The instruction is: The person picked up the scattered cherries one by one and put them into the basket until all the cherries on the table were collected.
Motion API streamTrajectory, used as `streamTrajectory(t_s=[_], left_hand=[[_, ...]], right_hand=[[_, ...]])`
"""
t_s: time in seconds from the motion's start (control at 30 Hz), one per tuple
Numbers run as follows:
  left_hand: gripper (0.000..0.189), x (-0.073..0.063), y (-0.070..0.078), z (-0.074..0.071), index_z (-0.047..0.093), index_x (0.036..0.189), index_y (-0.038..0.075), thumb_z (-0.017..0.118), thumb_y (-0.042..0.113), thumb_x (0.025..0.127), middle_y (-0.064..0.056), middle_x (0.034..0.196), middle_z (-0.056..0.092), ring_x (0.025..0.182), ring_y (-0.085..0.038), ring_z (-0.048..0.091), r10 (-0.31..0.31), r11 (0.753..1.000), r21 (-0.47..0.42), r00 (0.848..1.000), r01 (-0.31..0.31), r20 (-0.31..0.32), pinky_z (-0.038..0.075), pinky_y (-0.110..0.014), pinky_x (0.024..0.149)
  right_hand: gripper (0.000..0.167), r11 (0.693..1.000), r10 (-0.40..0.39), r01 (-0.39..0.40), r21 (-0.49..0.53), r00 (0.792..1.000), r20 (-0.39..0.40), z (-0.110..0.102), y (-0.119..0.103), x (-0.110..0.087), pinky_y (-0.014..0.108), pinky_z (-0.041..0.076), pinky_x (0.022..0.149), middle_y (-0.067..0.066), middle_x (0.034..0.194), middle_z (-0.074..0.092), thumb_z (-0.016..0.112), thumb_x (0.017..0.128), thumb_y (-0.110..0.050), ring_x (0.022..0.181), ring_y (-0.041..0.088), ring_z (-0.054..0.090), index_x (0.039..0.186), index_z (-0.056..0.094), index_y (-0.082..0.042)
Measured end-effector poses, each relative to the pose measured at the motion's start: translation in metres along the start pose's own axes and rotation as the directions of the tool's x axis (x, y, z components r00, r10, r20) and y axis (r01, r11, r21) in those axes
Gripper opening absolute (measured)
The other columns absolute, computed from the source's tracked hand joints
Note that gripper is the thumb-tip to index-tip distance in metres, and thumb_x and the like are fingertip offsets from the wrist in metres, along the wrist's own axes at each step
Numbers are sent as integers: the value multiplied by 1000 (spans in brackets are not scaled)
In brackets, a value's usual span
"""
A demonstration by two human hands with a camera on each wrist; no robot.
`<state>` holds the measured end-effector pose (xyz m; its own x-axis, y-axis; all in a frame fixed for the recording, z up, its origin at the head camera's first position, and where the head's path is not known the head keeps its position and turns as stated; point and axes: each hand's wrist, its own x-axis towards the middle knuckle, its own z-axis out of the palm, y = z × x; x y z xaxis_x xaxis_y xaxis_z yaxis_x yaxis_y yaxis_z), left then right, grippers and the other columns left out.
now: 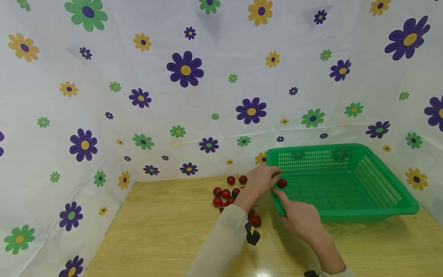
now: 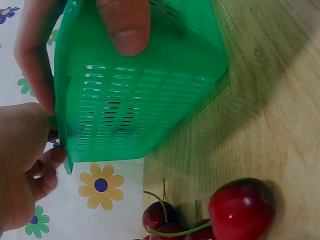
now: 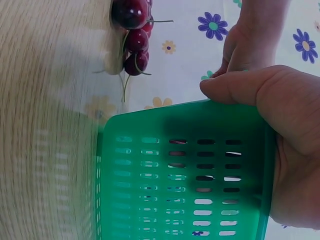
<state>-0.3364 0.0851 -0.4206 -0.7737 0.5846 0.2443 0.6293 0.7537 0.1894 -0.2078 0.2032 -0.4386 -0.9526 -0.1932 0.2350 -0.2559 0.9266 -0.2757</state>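
My left hand reaches over the left end of a green plastic basket, its fingers curled at the rim. Just past the fingertips, inside the basket, a dark red cherry hangs, apparently by its stem; the pinch itself is mostly hidden. My right hand grips the basket's near left corner, its thumb on the outer wall. Several stemmed cherries lie on the table left of the basket, partly covered by the left forearm. Some also show in the right wrist view as a cherry cluster.
The wooden table stretches to the left and front of the basket. Behind it hangs a white flowered cloth, which also runs along both sides. A black wrist strap piece shows at the left sleeve.
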Motion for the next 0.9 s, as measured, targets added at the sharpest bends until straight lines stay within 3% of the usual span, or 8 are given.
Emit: streamTrajectory(t_s=[0.13,0.3,0.43,0.47,0.6,0.67,0.8,0.9], left_hand=[[27,0,-2,-3,70,125,23,53,26,104,3,107,74,64,-9,59,-22,1000,-8,999,23,40,39,-19,51],[29,-4,-3,-2,68,127,21,51,26,105,2,110,73,76,-8,64,-28,999,-25,999,28,18,48,-18,62],[31,-12,-5,-2,63,132,14,47,16,105,-2,120,71,79,-8,63,-18,986,-166,1000,19,10,51,-18,73],[33,-15,-6,-3,61,134,13,45,13,106,-3,124,69,76,-11,62,-16,975,-221,1000,19,17,51,-20,72],[40,-29,-15,-1,53,143,12,37,7,107,-2,138,60,107,-13,64,-9,897,-441,999,24,38,50,-25,91],[41,-39,-21,-1,51,145,14,35,7,107,-1,141,58,107,-12,62,-28,855,-517,999,43,37,50,-26,88],[41,-64,-33,-8,52,144,18,37,9,107,1,138,60,67,-14,54,-110,786,-612,994,88,2,46,-25,63],[38,-87,-42,-18,55,140,18,40,9,107,-2,133,63,60,-18,46,-176,740,-664,984,105,-40,40,-24,55]], right_hand=[[69,1000,-5,5,15,1000,-3,-1,-1,1,27,23,39,-5,46,37,74,85,-14,39,10,32,146,43,-18],[69,1000,-10,10,9,1000,8,-2,-4,3,26,22,39,-5,46,37,74,85,-14,38,10,33,146,42,-19],[69,1000,-18,18,5,1000,4,-3,-4,3,25,22,39,-5,47,37,75,84,-14,38,9,33,145,43,-17],[69,1000,-17,17,6,1000,6,-3,-4,3,25,22,39,-5,47,37,75,84,-14,38,9,32,145,43,-17],[72,1000,-4,3,13,1000,16,-2,-3,4,24,19,40,-6,46,36,75,84,-14,39,8,29,147,42,-20],[72,1000,2,-2,13,1000,19,-2,-3,4,24,19,40,-6,46,35,75,84,-15,39,8,29,147,42,-21],[70,999,13,-13,30,1000,23,-2,-2,3,25,20,40,-6,47,36,75,85,-18,40,8,30,147,42,-22],[69,998,27,-29,57,999,47,-4,-3,1,26,19,41,-7,47,35,73,87,-22,40,8,29,148,40,-23]])
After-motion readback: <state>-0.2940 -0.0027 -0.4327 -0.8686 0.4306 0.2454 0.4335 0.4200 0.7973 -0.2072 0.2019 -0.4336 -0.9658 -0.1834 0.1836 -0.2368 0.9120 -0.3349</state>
